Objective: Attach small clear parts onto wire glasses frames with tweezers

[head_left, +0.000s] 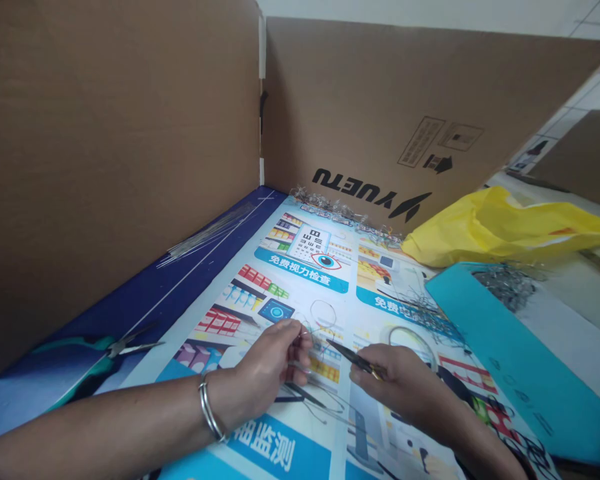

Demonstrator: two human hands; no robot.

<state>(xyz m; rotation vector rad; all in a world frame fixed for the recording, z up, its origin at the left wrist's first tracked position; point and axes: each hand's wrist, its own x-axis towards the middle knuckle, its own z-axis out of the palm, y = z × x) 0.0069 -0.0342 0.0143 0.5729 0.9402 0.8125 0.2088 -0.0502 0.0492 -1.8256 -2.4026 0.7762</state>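
Note:
My left hand (280,363), a metal bangle (210,410) at its wrist, is closed with thumb and fingers pinching a thin wire (325,303). The wire bends into a loop just beyond my fingertips. In my right hand (405,380) are dark needle-nose pliers (355,357), their jaws pointing left toward the wire; whether the tips touch it I cannot tell. Their handles are hidden in my palm. Several loose wires lie on the printed sheet (337,413) under and between my hands. Just beyond my right hand lies a wire coil (415,337).
Cardboard walls (130,133) stand at the left and back. Teal-handled pliers (105,353) lie at the left, with straight wires (210,233) farther back. On the right are a yellow bag (505,227) and a turquoise box (505,353) with tangled wire pieces (507,287).

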